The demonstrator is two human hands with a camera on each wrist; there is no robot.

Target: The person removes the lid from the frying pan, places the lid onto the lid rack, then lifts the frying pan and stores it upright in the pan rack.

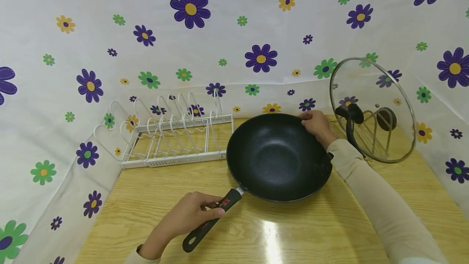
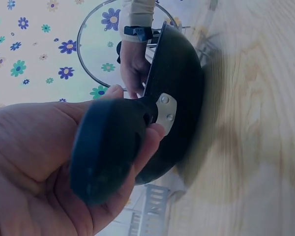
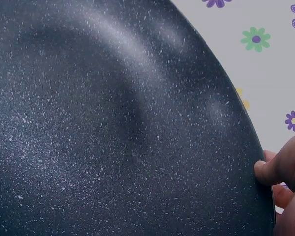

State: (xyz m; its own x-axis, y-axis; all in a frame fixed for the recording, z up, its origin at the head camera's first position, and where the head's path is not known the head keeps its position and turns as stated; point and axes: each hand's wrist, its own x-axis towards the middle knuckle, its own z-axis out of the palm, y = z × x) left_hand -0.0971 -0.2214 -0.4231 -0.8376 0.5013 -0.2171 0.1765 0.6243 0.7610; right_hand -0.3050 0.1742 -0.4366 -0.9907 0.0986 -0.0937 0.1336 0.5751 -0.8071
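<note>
A black wok point(image 1: 276, 162) with a speckled inside is tipped slightly toward me over the wooden table. My left hand point(image 1: 190, 214) grips its long black handle point(image 1: 229, 201), which points to the front left; the left wrist view shows the fingers wrapped around the handle point(image 2: 108, 147). At the far right of the rim, my right hand point(image 1: 318, 126) pinches the wok's edge, thumb inside and fingers behind, as the right wrist view shows on the wok point(image 3: 113, 123). Whether the wok's base touches the table cannot be told.
To the left of the wok stands a white wire rack point(image 1: 176, 158) with upright loops. A glass lid point(image 1: 377, 89) with a dark knob leans upright in a holder at the back right, beside my right forearm. A flowered sheet point(image 1: 234, 40) hangs behind the wooden table point(image 1: 154, 199).
</note>
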